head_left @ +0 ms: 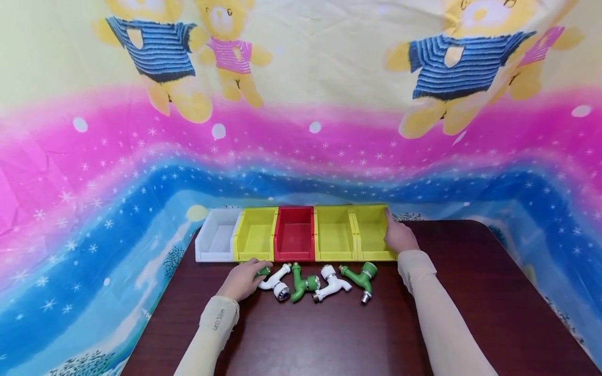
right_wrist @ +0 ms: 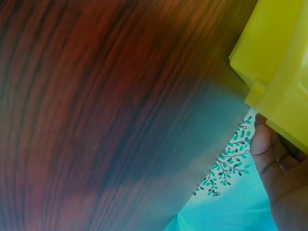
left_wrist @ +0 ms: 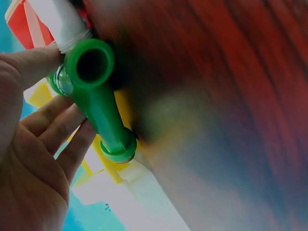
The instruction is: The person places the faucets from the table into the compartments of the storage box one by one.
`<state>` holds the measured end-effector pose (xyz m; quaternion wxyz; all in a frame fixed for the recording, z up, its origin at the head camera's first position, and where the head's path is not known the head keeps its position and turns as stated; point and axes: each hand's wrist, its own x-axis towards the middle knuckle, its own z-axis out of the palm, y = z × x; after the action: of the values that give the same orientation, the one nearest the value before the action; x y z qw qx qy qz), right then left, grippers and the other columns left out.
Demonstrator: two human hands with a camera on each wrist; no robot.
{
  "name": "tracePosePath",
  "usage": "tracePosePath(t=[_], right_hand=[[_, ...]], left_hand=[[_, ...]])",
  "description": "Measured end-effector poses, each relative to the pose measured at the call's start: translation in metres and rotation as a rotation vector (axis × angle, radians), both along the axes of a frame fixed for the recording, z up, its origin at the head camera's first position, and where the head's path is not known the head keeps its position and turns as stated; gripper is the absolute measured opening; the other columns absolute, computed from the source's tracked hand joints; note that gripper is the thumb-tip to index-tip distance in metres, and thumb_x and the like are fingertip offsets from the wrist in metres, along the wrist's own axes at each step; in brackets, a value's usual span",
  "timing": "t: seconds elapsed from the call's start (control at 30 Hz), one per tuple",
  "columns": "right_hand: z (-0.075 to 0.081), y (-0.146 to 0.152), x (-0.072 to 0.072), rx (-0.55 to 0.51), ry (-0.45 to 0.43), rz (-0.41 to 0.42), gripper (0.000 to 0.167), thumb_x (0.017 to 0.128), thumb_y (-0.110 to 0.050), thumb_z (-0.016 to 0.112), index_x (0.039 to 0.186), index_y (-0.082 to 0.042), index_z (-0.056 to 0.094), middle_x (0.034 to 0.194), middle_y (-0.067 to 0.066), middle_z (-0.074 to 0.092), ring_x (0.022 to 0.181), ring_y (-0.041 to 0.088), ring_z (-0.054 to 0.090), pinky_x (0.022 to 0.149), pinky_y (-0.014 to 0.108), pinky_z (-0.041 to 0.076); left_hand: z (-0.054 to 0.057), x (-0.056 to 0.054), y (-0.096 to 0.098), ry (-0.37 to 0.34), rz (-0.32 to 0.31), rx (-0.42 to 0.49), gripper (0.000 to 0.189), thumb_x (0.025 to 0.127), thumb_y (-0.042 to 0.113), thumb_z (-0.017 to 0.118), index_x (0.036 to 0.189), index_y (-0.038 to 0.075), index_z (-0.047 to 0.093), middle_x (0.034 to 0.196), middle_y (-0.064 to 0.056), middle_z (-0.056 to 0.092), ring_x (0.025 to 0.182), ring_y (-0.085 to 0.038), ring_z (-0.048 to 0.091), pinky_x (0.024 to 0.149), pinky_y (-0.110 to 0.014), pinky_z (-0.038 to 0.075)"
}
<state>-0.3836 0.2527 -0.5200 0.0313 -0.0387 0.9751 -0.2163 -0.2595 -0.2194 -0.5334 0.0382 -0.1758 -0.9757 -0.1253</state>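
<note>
One green tap, lower left of centre in the head view, sits pinched in your left grip; likely light, stiff, slick, best held mid-body; your right grip holds the rightmost yellow bin

Left arm: slants inward and forward from the bottom edge, in a pale sleeve.
Left cuff: gathered at the wrist, with dark lettering.
Left hand: palm facing its wrist camera, thumb set apart from the bent fingers, pinching.
Right arm: stretched farther forward than the left, also slanting inward, sleeve to the wrist.
Right hand: gripping, one digit pointing up in the head view; other fingers partly hidden.
</note>
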Motion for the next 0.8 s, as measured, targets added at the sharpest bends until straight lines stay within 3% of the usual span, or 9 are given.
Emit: tracePosePath(t=[0.2, 0.37, 0.5, 0.8], right_hand=[[0.001, 0.0, 0.0, 0.008, 0.016, -0.003, 0.085, 0.1, 0.0, 0.044, 0.168, -0.017, -0.004, 0.058, 0.005, 0.05, 0.045, 0.016, 0.039, 0.044, 0.032, 0.036], [0.001, 0.001, 0.003, 0.0, -0.006, 0.011, 0.085, 0.1, 0.0, 0.043, 0.168, -0.017, -0.006, 0.057, 0.004, 0.049, 0.045, 0.016, 0.039, 0.043, 0.031, 0.036], [0.001, 0.002, 0.004, 0.005, 0.001, 0.015, 0.085, 0.1, 0.001, 0.044, 0.168, -0.015, -0.005, 0.057, 0.004, 0.05, 0.044, 0.015, 0.039, 0.043, 0.031, 0.035], [0.0, 0.001, 0.001, 0.01, 0.001, 0.009, 0.087, 0.099, 0.0, 0.046, 0.168, -0.016, -0.005, 0.057, 0.004, 0.049, 0.044, 0.015, 0.038, 0.043, 0.031, 0.035]], left_hand=[[0.002, 0.001, 0.002, 0.003, -0.025, 0.021, 0.032, 0.095, 0.016, 0.076, 0.126, 0.021, 0.072, 0.105, -0.001, 0.069, 0.097, -0.021, 0.068, 0.091, -0.044, 0.058], [0.003, 0.007, -0.001, 0.01, -0.047, 0.025, 0.034, 0.095, 0.016, 0.076, 0.129, 0.022, 0.072, 0.113, 0.0, 0.071, 0.107, -0.022, 0.069, 0.097, -0.045, 0.057], [0.005, 0.011, -0.002, 0.03, -0.057, 0.023, 0.034, 0.096, 0.016, 0.074, 0.13, 0.023, 0.071, 0.112, 0.001, 0.071, 0.106, -0.021, 0.069, 0.096, -0.044, 0.057], [0.022, 0.023, -0.004, 0.082, -0.064, 0.028, 0.037, 0.094, 0.015, 0.077, 0.13, 0.022, 0.071, 0.111, 0.002, 0.071, 0.102, -0.019, 0.068, 0.092, -0.042, 0.058]])
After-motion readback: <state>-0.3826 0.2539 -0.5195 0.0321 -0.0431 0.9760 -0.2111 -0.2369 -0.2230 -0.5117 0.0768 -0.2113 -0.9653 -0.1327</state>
